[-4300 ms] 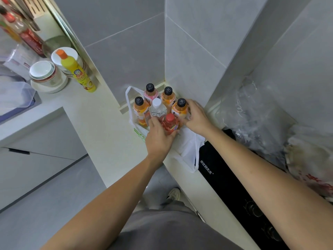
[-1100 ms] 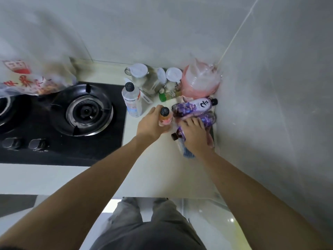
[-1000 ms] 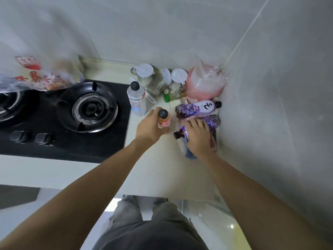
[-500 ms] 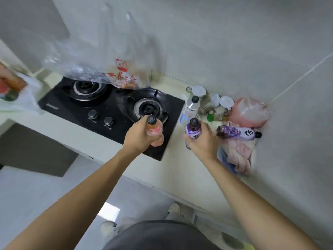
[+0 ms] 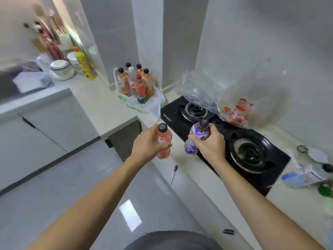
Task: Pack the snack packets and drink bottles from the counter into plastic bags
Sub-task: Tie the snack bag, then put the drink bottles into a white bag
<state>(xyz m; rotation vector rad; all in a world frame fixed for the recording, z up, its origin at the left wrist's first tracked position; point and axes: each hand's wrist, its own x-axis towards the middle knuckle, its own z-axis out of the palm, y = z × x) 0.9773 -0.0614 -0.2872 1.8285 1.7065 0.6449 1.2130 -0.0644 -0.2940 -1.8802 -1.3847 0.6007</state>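
Both bottles now lifted off the table: left hand (image 5: 149, 145) clamps pink plastic bottle (image 5: 163, 139), right hand (image 5: 210, 144) clamps purple-labelled bottle (image 5: 197, 138), near white plastic bag (image 5: 144, 103) of bottles; bagging likely next.

Bare forearms, no sleeves visible; grey garment (image 5: 173, 240) at bottom edge; no rings, watch.

1. Soft, even indoor light fills the kitchen; shadows are faint.
2. A bright rectangular glare patch sits on the glossy floor (image 5: 130, 215).
3. Motion blur smears the upper-left shelf items (image 5: 48, 40) and the right edge.
4. Wide-angle distortion bends the walls and the bench (image 5: 100, 101) edges.
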